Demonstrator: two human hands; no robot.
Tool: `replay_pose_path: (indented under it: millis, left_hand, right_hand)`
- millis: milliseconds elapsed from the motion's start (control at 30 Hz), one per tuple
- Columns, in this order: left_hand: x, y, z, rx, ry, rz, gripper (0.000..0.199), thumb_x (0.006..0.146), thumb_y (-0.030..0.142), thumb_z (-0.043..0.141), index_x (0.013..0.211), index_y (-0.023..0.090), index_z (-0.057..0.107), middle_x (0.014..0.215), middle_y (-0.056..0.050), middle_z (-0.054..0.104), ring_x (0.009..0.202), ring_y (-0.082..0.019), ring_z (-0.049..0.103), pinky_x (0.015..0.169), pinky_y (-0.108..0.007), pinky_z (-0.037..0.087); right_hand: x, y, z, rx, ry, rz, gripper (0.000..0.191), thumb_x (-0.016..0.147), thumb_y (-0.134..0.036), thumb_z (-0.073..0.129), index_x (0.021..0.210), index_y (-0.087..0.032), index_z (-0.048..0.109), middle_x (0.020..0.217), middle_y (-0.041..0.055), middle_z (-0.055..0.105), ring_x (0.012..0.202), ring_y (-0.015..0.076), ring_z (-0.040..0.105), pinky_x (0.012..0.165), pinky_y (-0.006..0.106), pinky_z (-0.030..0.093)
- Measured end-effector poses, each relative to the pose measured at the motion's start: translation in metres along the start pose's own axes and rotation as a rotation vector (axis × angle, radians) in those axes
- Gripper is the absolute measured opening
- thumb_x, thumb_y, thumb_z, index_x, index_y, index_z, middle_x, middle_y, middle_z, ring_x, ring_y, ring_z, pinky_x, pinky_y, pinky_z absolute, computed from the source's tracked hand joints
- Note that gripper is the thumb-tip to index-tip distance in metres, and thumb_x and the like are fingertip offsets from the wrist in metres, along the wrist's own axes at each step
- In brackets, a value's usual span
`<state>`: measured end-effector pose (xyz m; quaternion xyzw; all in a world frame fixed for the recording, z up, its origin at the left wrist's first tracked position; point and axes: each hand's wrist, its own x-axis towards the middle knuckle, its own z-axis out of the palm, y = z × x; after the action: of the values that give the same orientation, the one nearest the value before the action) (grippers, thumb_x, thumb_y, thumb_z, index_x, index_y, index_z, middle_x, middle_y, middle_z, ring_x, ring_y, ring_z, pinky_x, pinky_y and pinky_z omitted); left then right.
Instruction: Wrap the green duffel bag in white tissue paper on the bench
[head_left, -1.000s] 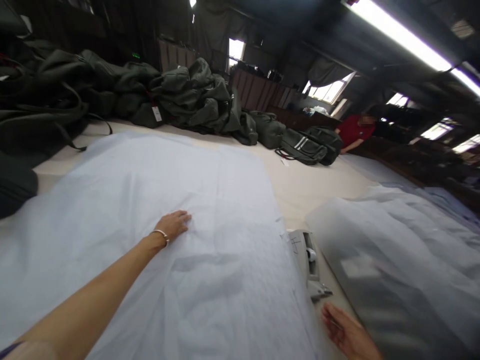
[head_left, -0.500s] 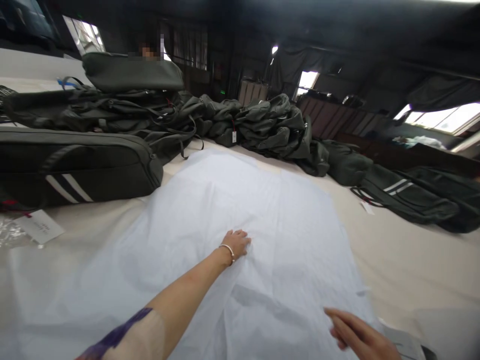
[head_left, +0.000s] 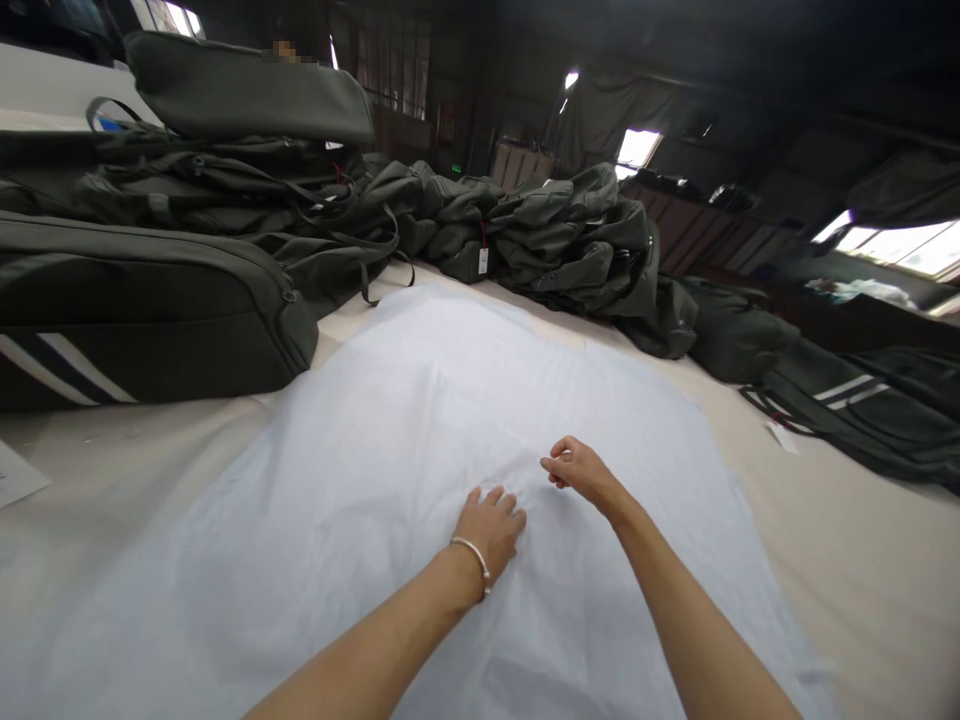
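Note:
A large sheet of thin, whitish, see-through material (head_left: 375,440) lies spread over the cream table surface, with creases near its middle. My left hand (head_left: 491,525), with a bracelet at the wrist, rests on the sheet with its fingers spread. Just to the right and a little farther away, my right hand (head_left: 574,470) is over the sheet, its fingers curled and thumb and index finger close together. Whether anything is between those fingertips is too small to tell. The two hands are apart.
A dark green bag with two white stripes (head_left: 150,310) stands at the left. Piled dark bags (head_left: 570,230) line the far side. Another striped bag (head_left: 847,390) lies at the right, with a white tag. A white card (head_left: 16,475) lies at the left edge.
My right hand has moved from the lower right inward and away from me, next to my left hand. My left hand stays spread on the sheet. The view has shifted slightly.

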<state>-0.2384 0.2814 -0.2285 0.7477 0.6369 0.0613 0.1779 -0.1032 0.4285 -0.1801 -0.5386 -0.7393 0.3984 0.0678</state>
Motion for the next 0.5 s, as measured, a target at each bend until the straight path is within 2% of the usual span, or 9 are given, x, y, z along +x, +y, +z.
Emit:
replay_pose_path:
  millis: [133,300,367,433,500]
  left_hand:
    - [0.000,0.000,0.003,-0.009,0.000,-0.004,0.044,0.085,0.033,0.070,0.126,0.028,0.055,0.140,-0.008,0.050,0.135,-0.031,0.038,0.108,-0.057,0.033]
    - [-0.001,0.000,0.003,-0.027,0.009,-0.002,0.043,0.085,0.033,0.069,0.126,0.027,0.056,0.140,-0.008,0.051,0.135,-0.030,0.038,0.108,-0.057,0.033]
    - [-0.001,-0.001,0.003,-0.032,0.016,0.003,0.043,0.086,0.035,0.069,0.126,0.026,0.055,0.140,-0.008,0.051,0.135,-0.030,0.039,0.108,-0.057,0.033]
    - [-0.001,-0.001,0.004,-0.033,0.018,0.007,0.045,0.086,0.036,0.069,0.126,0.025,0.055,0.140,-0.008,0.051,0.135,-0.031,0.038,0.109,-0.057,0.032]
    - [-0.001,-0.001,0.005,-0.028,0.015,0.007,0.046,0.086,0.036,0.069,0.127,0.025,0.055,0.140,-0.008,0.051,0.135,-0.031,0.038,0.109,-0.057,0.032]
  right_hand:
    - [0.018,0.023,0.014,-0.236,0.080,0.117,0.015,0.072,-0.027,0.066,0.073,-0.021,0.052,0.058,0.0003,0.062,0.060,0.0171,0.060,0.063,0.030,0.043]
    - [0.011,0.034,0.001,-0.434,0.181,0.250,0.041,0.066,-0.057,0.071,0.077,-0.020,0.061,0.075,0.0100,0.068,0.076,0.0281,0.065,0.070,0.039,0.046]
    - [0.009,0.031,-0.006,-0.462,0.268,0.263,0.053,0.073,-0.067,0.059,0.092,-0.017,0.064,0.089,0.0148,0.069,0.084,0.0308,0.065,0.073,0.042,0.048]
    - [0.010,0.025,-0.005,-0.480,0.383,0.213,0.066,0.086,-0.068,0.038,0.120,-0.015,0.056,0.118,0.0195,0.063,0.106,0.0329,0.060,0.086,0.046,0.046]
    - [0.015,0.021,0.008,-0.504,0.480,0.119,0.070,0.093,-0.061,0.023,0.143,-0.014,0.034,0.147,0.0182,0.040,0.135,0.0311,0.037,0.105,0.049,0.033]
